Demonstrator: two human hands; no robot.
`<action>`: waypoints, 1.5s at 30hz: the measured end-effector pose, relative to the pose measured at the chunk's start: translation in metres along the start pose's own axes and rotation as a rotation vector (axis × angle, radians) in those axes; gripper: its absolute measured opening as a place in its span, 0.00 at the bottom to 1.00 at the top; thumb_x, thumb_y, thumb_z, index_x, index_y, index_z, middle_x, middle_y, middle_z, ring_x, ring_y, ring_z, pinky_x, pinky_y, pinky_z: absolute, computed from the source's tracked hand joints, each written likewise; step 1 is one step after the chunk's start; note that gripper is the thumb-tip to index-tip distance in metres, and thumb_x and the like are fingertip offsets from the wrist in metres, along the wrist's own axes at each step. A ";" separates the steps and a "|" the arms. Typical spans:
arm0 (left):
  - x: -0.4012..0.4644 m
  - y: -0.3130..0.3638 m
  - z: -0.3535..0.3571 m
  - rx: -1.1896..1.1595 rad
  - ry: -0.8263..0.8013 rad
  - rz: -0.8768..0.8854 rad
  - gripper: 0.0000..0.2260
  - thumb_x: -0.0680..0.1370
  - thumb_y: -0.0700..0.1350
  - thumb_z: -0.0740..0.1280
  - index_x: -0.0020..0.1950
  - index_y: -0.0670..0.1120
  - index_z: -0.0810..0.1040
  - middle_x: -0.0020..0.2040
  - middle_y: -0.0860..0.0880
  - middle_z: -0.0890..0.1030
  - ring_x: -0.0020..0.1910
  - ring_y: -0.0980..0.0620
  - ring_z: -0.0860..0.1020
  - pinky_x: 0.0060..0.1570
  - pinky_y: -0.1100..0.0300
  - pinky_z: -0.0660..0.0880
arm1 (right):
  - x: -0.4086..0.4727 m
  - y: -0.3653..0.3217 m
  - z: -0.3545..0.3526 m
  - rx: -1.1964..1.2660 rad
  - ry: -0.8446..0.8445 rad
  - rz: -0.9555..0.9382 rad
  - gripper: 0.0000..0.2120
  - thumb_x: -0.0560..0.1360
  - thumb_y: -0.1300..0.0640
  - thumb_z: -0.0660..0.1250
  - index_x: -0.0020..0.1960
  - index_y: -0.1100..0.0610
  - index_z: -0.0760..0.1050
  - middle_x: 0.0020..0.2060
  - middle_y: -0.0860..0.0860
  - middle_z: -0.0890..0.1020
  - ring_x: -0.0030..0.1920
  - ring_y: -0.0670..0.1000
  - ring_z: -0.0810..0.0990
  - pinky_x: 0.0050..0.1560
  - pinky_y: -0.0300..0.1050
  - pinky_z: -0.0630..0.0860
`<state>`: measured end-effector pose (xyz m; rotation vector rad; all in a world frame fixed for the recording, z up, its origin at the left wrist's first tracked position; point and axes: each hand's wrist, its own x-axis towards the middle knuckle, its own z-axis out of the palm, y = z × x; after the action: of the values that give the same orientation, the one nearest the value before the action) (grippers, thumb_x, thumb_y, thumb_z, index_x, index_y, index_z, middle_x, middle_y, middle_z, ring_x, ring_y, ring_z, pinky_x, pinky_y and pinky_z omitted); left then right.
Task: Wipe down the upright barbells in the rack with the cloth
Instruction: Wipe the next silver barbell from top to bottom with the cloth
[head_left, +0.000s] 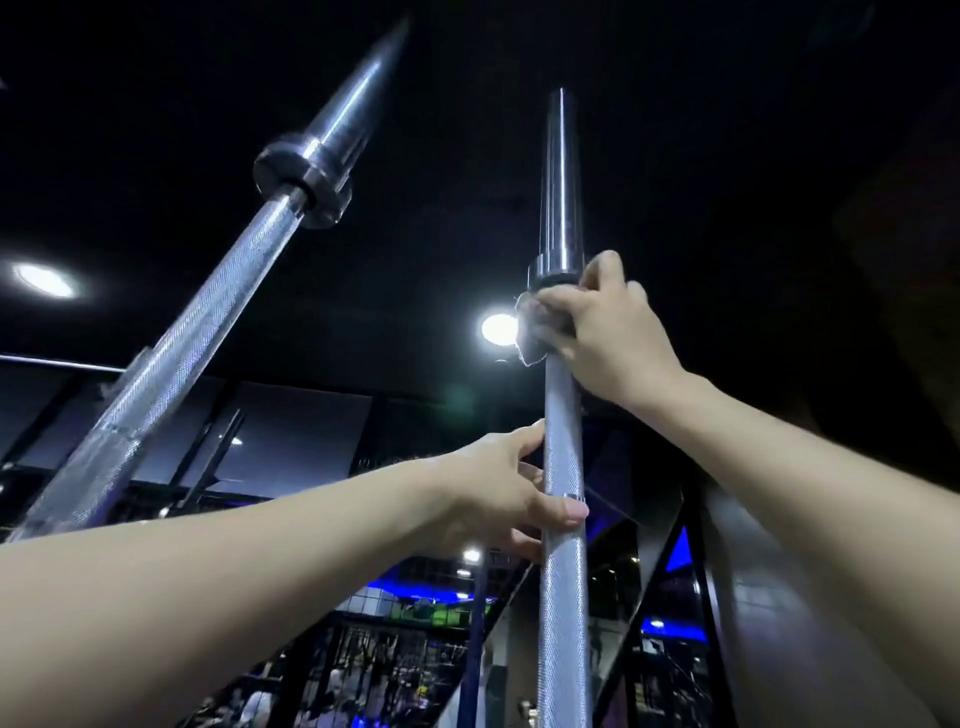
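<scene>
While the left hand (511, 488) wraps the near barbell (563, 519), steadying it, the right hand (605, 325) pinches the cloth (532, 332) under the collar; a downward wipe seems next.

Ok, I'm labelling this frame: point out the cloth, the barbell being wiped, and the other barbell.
cloth (531, 332), head view, bunched fabric left of the fingers.
barbell being wiped (562, 571), head view, knurled shaft.
other barbell (208, 322), head view, knurled shaft.
</scene>
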<state>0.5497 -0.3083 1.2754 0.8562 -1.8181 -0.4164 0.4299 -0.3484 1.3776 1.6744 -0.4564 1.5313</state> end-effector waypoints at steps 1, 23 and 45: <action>0.001 -0.002 -0.001 -0.006 -0.001 0.005 0.20 0.74 0.31 0.68 0.57 0.54 0.75 0.48 0.43 0.72 0.43 0.49 0.77 0.52 0.45 0.79 | -0.012 0.002 0.000 0.013 -0.004 -0.031 0.14 0.77 0.47 0.65 0.61 0.47 0.76 0.53 0.49 0.61 0.48 0.54 0.65 0.47 0.44 0.67; 0.000 -0.004 0.007 -0.032 0.124 0.013 0.27 0.74 0.30 0.68 0.70 0.49 0.69 0.43 0.45 0.74 0.39 0.51 0.78 0.36 0.56 0.81 | 0.030 -0.012 0.000 -0.307 -0.141 -0.146 0.08 0.78 0.45 0.64 0.53 0.47 0.76 0.62 0.53 0.62 0.49 0.56 0.68 0.41 0.48 0.66; -0.002 -0.005 0.004 -0.067 0.138 0.035 0.27 0.73 0.30 0.69 0.67 0.53 0.71 0.43 0.45 0.75 0.39 0.52 0.77 0.37 0.58 0.81 | -0.029 -0.001 0.018 0.173 0.120 0.042 0.11 0.77 0.48 0.65 0.57 0.50 0.75 0.50 0.48 0.63 0.47 0.54 0.72 0.41 0.44 0.69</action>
<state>0.5478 -0.3108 1.2692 0.7873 -1.6808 -0.3845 0.4369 -0.3682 1.3508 1.6995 -0.3044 1.7336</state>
